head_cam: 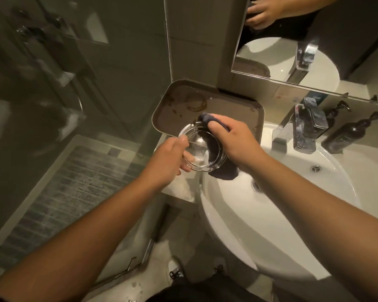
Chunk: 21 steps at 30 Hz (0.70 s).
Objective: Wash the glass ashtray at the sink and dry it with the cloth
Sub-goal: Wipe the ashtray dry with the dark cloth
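The round clear glass ashtray (198,144) is held in the air over the left rim of the white sink (238,210). My left hand (170,159) grips its near left edge, thumb on the rim and fingers underneath. My right hand (234,141) holds a dark blue cloth (224,173) bunched against the ashtray's right side. Part of the cloth pokes out past my fingertips at the far rim, and its tail hangs below the ashtray over the basin.
A stained brown tray (179,107) lies on the counter just behind the ashtray. The chrome tap (303,129) and two dark pump bottles (354,132) stand at the back right. A mirror (314,40) hangs above. A glass shower screen and tiled floor are on the left.
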Each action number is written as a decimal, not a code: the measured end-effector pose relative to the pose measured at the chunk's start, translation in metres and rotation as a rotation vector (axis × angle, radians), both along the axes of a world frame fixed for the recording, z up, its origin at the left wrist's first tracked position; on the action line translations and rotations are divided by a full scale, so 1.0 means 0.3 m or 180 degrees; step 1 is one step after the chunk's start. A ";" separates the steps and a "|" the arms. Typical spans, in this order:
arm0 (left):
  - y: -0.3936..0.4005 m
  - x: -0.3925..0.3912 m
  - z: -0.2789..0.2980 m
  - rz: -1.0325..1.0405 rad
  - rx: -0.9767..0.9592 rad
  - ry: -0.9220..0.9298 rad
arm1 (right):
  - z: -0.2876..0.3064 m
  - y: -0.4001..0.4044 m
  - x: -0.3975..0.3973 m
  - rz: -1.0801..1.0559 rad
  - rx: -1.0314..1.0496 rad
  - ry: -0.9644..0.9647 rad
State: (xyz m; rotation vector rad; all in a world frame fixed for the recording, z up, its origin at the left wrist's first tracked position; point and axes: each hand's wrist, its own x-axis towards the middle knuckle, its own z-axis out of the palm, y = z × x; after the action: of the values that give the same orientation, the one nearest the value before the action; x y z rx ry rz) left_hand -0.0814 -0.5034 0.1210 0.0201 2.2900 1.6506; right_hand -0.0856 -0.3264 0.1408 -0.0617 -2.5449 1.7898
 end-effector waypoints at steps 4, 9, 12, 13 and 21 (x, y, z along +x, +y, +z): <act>0.003 -0.029 0.036 -0.0300 -0.0222 0.0214 | 0.072 0.024 -0.032 0.0898 0.0528 -0.0148; 0.021 -0.018 0.019 0.0286 -0.0445 0.0692 | 0.092 -0.001 -0.037 0.0891 0.0353 -0.0075; 0.025 -0.011 0.002 0.0535 -0.0282 0.0652 | 0.071 -0.025 -0.028 0.0626 0.0243 0.0007; 0.026 -0.011 -0.003 0.0619 -0.0218 0.0639 | 0.060 -0.032 -0.022 0.0473 0.0145 0.0020; 0.080 -0.002 -0.025 0.1468 0.0031 0.0639 | -0.046 -0.165 0.070 -0.1083 -0.0775 0.0402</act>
State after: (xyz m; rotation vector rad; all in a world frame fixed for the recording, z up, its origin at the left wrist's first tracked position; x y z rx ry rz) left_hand -0.0821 -0.4795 0.1136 -0.3845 2.5781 1.9527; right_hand -0.0647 -0.3758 0.1270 -0.3515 -2.0697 1.8820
